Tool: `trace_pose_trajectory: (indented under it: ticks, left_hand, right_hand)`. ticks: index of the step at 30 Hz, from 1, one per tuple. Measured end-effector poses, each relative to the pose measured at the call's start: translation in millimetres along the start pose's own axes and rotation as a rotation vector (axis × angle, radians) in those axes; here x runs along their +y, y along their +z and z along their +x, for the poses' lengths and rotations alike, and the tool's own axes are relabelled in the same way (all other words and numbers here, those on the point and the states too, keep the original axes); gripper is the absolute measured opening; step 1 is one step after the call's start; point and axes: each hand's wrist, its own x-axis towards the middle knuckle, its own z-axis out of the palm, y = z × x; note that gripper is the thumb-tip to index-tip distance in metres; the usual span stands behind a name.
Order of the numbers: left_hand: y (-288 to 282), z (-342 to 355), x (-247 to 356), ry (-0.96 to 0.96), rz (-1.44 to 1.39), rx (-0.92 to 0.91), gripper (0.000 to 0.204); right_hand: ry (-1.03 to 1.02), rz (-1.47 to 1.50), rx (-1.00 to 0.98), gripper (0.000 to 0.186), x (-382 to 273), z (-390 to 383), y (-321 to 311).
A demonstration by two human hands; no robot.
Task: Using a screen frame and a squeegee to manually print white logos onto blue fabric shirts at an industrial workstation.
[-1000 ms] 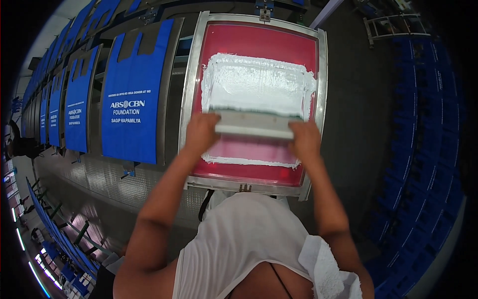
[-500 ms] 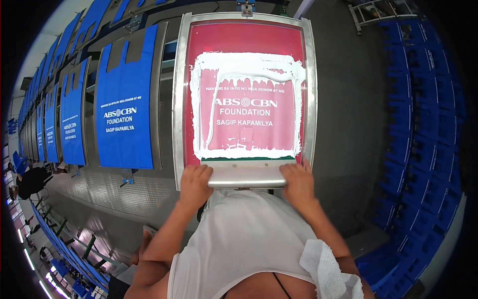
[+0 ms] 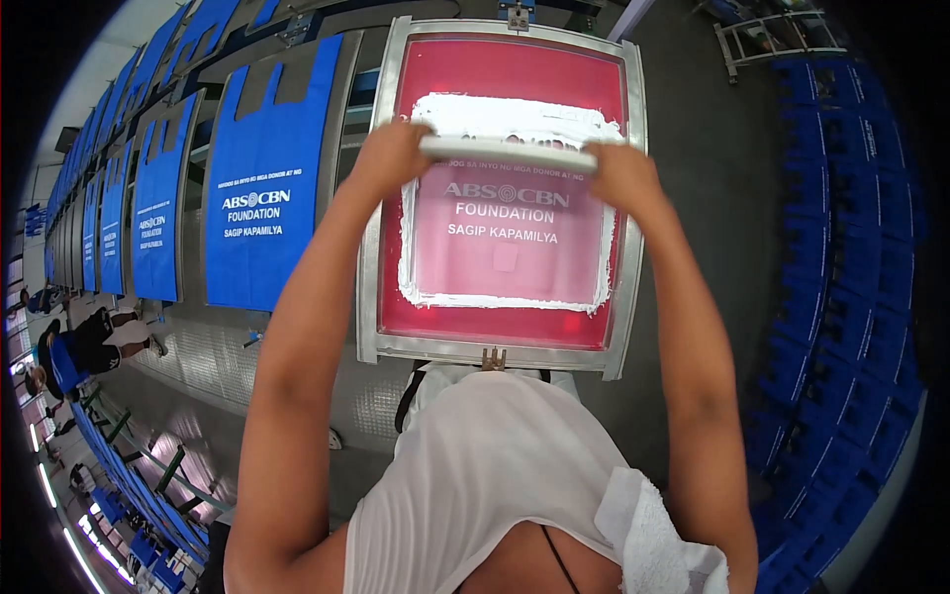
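A screen-printing frame (image 3: 628, 198) with silver metal edges and red mesh (image 3: 515, 69) lies in front of me. Across its upper part runs a metal squeegee (image 3: 505, 150). My left hand (image 3: 394, 158) is wrapped round the squeegee's left end, and my right hand (image 3: 623, 176) grips its right end. Thick white ink (image 3: 515, 111) lies as a band beyond the squeegee, and thinner white lines border the pink printing area (image 3: 505, 262) on the near side. White lettering shows through that area. The squeegee's blade edge is hidden.
Blue bags (image 3: 267, 188) with white print lie on boards in a row to the left. At the right, many more blue bags (image 3: 846, 247) are laid out in columns. A person (image 3: 84, 346) is at the far left. A metal clamp (image 3: 494, 358) sits at the frame's near edge.
Both hands have moved the squeegee away from me, from the frame's near end to its upper part. White ink now lies beyond it, and the frame's near end is uncovered.
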Motion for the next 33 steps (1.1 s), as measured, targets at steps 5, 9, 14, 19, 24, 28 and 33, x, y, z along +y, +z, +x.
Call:
trace_pose_trajectory:
  ticks: [5,9,14,19,24,28,33]
  left_hand:
    - [16,-200,47,0.035,-0.215,-0.131,0.038]
    - [53,-210,48,0.089,-0.167,0.055,0.04]
    - [22,-54,17,-0.048,-0.108,-0.044,0.04]
    - [-10,47,5,-0.096,-0.075,-0.09,0.039]
    - [-41,42,-1,-0.099,-0.075,0.134,0.044]
    - [-56,-42,26,-0.028,-0.081,0.577,0.042]
    - [33,-220,76,-0.162,-0.662,-0.803,0.036]
  right_hand:
    - [-0.083,0.141,-0.091,0.045,-42,-180,44]
    - [-0.094,0.194,0.027,0.042,-44,-184,69]
    - [-0.002,0.058,0.035,0.033,-9,-49,44]
    - [0.042,-0.016,-0.066,0.037,24,54,4]
    - [-0.13,0.09,-0.071,0.044,29,81,-35]
    - [-0.052,0.146,-0.185,0.042,27,98,-71]
    - [-0.185,0.075,-0.148,0.049,63,131,-19]
